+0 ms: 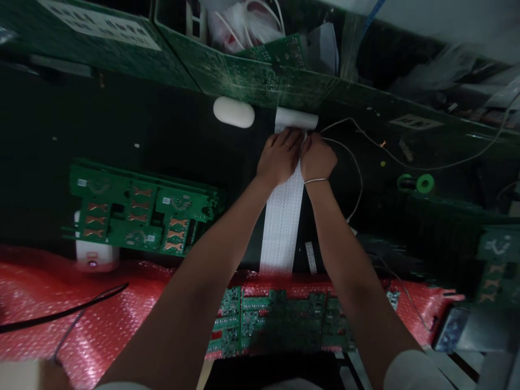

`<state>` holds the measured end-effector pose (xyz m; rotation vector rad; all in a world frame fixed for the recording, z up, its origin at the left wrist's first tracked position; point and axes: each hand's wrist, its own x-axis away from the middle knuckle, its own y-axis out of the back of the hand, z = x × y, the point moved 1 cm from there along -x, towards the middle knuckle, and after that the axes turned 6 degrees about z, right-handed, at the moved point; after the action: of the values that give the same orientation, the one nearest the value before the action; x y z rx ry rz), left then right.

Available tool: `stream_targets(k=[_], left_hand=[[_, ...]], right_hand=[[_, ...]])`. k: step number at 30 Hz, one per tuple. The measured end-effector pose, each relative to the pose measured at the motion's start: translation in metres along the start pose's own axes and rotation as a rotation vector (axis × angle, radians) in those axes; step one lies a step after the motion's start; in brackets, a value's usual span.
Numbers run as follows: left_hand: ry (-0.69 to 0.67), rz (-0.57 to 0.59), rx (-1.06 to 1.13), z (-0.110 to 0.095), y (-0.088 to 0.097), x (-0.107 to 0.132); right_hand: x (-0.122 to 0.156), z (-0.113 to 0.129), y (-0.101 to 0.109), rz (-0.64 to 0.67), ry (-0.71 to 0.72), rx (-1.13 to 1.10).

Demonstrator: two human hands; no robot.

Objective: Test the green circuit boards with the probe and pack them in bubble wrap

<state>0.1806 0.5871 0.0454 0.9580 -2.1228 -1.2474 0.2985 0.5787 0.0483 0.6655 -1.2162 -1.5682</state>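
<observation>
A long white strip of labels (282, 227) runs across the dark bench, its far end wound into a small roll (296, 118). Just in front of that roll, my left hand (278, 157) lies over the strip with its fingers bent and close together. My right hand (319, 157) is closed at the strip's right edge, its fingertips meeting those of my left hand. What the right fingertips pinch is hidden and too dim to make out.
Green circuit boards (138, 211) lie stacked at left, and more boards (280, 319) rest on red bubble wrap (93, 319) in front. A white oval object (234, 112) sits near green bins (260, 76). At right are a thin white cable (439, 168), a green spool (424, 183) and a phone-like object (450, 327).
</observation>
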Motion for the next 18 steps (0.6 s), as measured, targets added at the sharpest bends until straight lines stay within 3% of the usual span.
stream_targets(k=[18], left_hand=[[0.004,-0.028,0.027,-0.001,0.001,0.001]], right_hand=[[0.023,0.021,0.024,0.076,-0.118,0.166]])
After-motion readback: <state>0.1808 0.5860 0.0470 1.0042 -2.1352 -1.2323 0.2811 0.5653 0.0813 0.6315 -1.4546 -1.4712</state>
